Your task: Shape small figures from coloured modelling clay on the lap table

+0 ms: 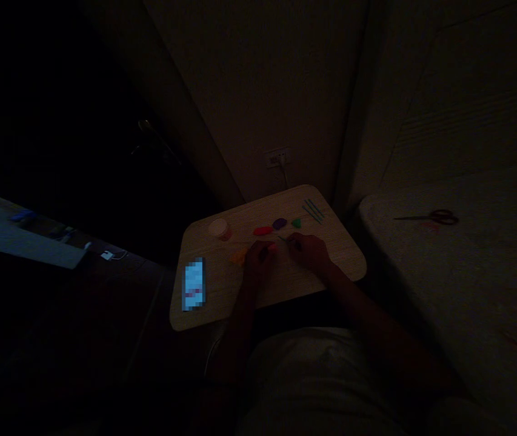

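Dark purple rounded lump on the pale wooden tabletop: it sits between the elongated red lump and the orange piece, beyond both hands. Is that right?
Not quite: the head view shows the dark purple rounded lump between the elongated red lump and the small green lump. It does sit on the pale wooden tabletop, beyond the left hand and right hand.

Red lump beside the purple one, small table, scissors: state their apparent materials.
Red lump: probably modelling clay, matt, being rounded, evenly coloured and without visible shine. Small table: matt wood or laminate, given its faint grain. Scissors: likely metal blades, thin and straight, perhaps plastic handles, reddish and looped; too dim to judge finish.
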`<state>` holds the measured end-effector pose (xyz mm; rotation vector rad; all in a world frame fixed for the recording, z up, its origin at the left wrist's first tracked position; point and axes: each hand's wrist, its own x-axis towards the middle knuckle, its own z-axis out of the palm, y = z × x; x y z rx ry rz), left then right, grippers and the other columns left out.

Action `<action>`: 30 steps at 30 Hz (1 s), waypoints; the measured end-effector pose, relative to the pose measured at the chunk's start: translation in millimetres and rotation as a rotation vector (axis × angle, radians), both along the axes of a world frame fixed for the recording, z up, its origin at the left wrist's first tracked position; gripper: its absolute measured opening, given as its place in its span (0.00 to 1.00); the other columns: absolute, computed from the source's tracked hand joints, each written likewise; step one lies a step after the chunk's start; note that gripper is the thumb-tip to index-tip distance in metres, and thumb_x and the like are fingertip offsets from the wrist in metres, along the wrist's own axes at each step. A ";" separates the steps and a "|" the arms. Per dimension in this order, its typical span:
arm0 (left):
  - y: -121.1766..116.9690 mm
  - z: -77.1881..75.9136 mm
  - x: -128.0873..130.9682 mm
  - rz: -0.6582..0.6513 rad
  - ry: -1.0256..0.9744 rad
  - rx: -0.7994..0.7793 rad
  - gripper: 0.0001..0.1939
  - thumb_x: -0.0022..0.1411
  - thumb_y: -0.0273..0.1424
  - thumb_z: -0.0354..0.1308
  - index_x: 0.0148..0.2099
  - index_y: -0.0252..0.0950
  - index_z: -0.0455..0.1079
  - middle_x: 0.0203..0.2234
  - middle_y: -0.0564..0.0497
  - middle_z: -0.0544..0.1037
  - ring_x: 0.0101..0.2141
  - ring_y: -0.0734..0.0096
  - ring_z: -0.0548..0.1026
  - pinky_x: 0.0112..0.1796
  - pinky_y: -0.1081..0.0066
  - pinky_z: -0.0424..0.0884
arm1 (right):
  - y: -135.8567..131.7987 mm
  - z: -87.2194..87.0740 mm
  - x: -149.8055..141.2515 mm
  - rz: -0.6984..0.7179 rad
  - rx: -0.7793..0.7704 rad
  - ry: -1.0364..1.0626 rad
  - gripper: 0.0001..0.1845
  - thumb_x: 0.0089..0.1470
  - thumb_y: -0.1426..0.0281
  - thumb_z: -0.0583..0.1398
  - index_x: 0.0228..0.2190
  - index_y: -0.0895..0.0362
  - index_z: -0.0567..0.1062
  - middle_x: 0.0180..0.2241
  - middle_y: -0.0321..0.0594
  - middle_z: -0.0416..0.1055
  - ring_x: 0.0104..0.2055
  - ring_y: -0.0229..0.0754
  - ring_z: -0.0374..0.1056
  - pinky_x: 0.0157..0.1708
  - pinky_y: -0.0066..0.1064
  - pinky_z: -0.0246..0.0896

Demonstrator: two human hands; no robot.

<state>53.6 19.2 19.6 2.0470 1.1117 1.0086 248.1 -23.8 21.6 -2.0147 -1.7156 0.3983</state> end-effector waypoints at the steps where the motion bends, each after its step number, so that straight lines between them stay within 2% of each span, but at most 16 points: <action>1: 0.4 -0.8 -0.1 0.001 -0.012 0.001 0.09 0.70 0.37 0.60 0.44 0.37 0.77 0.40 0.48 0.81 0.42 0.65 0.78 0.46 0.67 0.73 | 0.0 -0.1 0.0 0.000 -0.003 0.004 0.18 0.65 0.61 0.56 0.50 0.50 0.80 0.40 0.44 0.83 0.42 0.49 0.77 0.38 0.33 0.60; 7: 1.3 -5.8 -0.6 0.029 -0.056 -0.079 0.10 0.66 0.39 0.65 0.43 0.38 0.77 0.38 0.48 0.83 0.39 0.65 0.80 0.42 0.68 0.75 | 0.4 -2.2 2.5 -0.009 0.056 0.065 0.18 0.65 0.63 0.55 0.51 0.53 0.79 0.40 0.45 0.82 0.42 0.49 0.77 0.39 0.33 0.62; 13: 0.8 -5.5 -0.3 0.009 -0.072 -0.083 0.10 0.65 0.39 0.66 0.43 0.38 0.77 0.38 0.48 0.83 0.39 0.65 0.79 0.42 0.68 0.74 | 2.5 -8.1 7.1 0.011 0.098 0.162 0.19 0.65 0.65 0.54 0.53 0.54 0.77 0.40 0.45 0.82 0.41 0.49 0.77 0.40 0.34 0.63; 18: 3.2 -8.4 -0.6 0.045 -0.053 -0.089 0.12 0.63 0.41 0.68 0.38 0.37 0.75 0.35 0.50 0.80 0.36 0.67 0.77 0.40 0.69 0.72 | 2.6 -10.5 7.4 0.034 0.102 0.177 0.17 0.65 0.65 0.55 0.51 0.54 0.77 0.44 0.46 0.82 0.44 0.49 0.76 0.41 0.34 0.63; 23: 3.2 -11.0 -2.6 0.054 -0.034 -0.147 0.13 0.61 0.41 0.69 0.38 0.38 0.76 0.35 0.50 0.81 0.37 0.66 0.77 0.40 0.68 0.72 | 1.9 -9.0 7.3 0.050 0.098 0.154 0.17 0.63 0.68 0.55 0.50 0.56 0.77 0.43 0.47 0.82 0.43 0.49 0.75 0.40 0.33 0.61; 27: 3.2 -11.2 -3.9 0.039 -0.043 -0.172 0.09 0.62 0.38 0.67 0.37 0.37 0.75 0.33 0.51 0.81 0.36 0.66 0.78 0.38 0.69 0.72 | 0.9 -6.7 6.7 0.086 0.090 0.186 0.16 0.60 0.63 0.61 0.48 0.53 0.79 0.36 0.41 0.81 0.36 0.45 0.74 0.36 0.31 0.59; 30: 5.0 -12.8 -5.1 0.012 -0.032 -0.147 0.07 0.61 0.33 0.66 0.41 0.38 0.76 0.37 0.50 0.82 0.39 0.64 0.79 0.43 0.66 0.73 | 0.3 -5.8 5.9 0.157 0.066 0.203 0.17 0.58 0.56 0.64 0.46 0.49 0.82 0.32 0.37 0.81 0.34 0.44 0.74 0.33 0.30 0.58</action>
